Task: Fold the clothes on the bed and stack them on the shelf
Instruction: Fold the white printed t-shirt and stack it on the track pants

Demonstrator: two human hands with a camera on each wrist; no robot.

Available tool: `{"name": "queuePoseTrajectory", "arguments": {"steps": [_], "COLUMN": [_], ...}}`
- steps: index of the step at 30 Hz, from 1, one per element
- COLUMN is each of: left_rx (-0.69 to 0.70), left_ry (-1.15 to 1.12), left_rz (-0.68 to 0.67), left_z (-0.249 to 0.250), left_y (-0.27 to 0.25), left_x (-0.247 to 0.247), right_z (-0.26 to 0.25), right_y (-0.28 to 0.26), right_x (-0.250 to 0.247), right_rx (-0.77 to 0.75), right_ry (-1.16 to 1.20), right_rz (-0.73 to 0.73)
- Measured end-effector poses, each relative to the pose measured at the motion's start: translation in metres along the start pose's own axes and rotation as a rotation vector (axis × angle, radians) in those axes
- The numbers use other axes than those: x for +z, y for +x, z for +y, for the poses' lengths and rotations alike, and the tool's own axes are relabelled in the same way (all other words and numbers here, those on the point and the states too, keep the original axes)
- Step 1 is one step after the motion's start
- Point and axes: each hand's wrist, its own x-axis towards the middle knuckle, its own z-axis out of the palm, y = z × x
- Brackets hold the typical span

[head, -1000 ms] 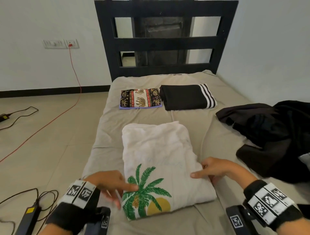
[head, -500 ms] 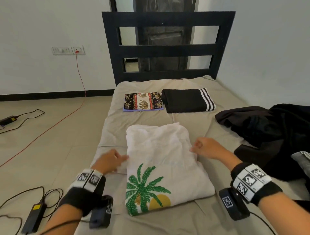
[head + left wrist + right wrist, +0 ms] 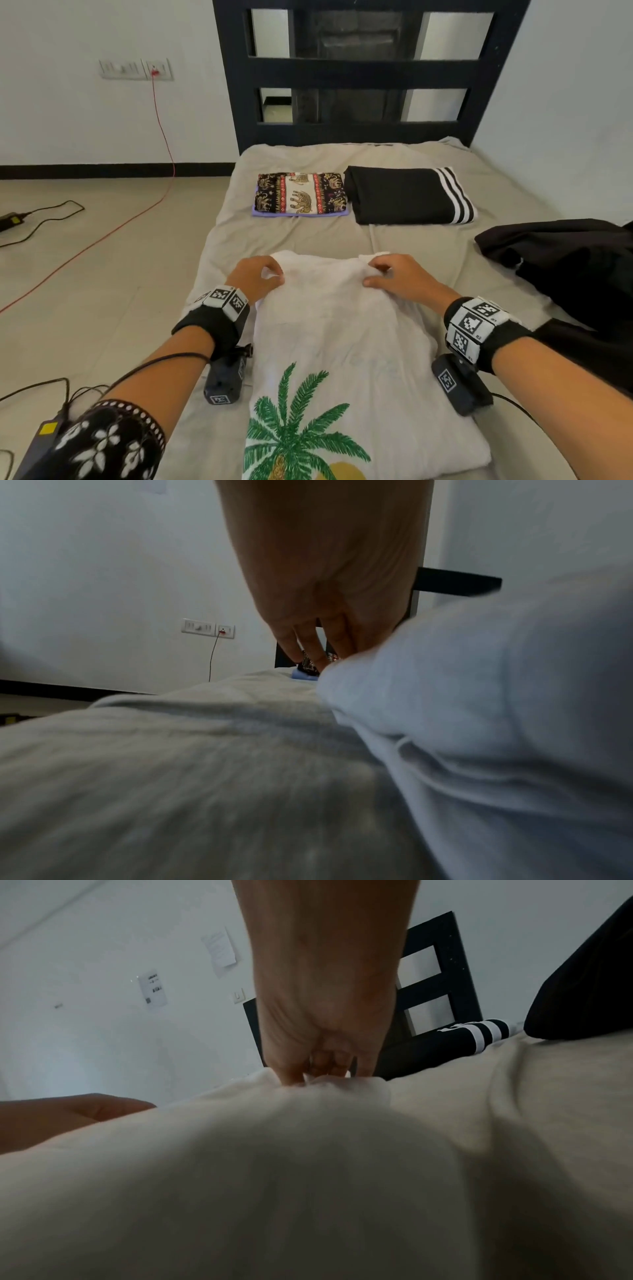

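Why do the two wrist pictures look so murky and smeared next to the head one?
Head view: bright, even light, sharp on the white palm-tree T-shirt, straight lines bowed by the wide lens. Left wrist view: dim, the bedsheet in front blurred, the left hand clearer. Right wrist view: dim too, the shirt close up is a soft, shadowed mass, and only the right hand pinching its edge is fairly sharp.

Both arms reach forward, palms down, each forearm wearing a black wristband with checkered markers. The left hand [image 3: 255, 279] sits at the far left corner of the shirt [image 3: 342, 342], its fingers [image 3: 308, 645] curled down and pinching the cloth against the thumb. The right hand [image 3: 394, 277] sits at the shirt's far right corner, its fingers [image 3: 329, 1061] bunched and pinching a fold of the edge. The hands are well apart, level with each other.
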Motion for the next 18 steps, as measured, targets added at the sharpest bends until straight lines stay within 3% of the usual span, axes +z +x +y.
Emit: {"name": "queuePoseTrajectory", "arguments": {"steps": [3,7,10,15,18], "left_rx": [-0.002,0.046,0.076,0.055,0.027], "left_ry": [-0.001,0.091,0.168,-0.116,-0.210], "left_rz": [0.075,-0.082,0.015,0.218,0.204], "left_z": [0.005,0.004,0.005,0.023,0.029], "left_y": [0.008,0.009,0.008,0.004,0.005], "left_x": [0.002,0.001,0.004,-0.005,-0.010], "right_z": [0.001,-0.017,-0.035,-0.054,-0.061], "right_y": [0.002,0.004,0.012,0.029,0.038], "right_x": [0.002,0.003,0.010,0.020,0.026], "right_rx": [-0.005,0.018,-0.021,-0.122,-0.154], "right_ry": [-0.038,0.119,0.133,0.024,0.066], "right_rz": [0.021,-0.067,-0.130,-0.202,-0.121]}}
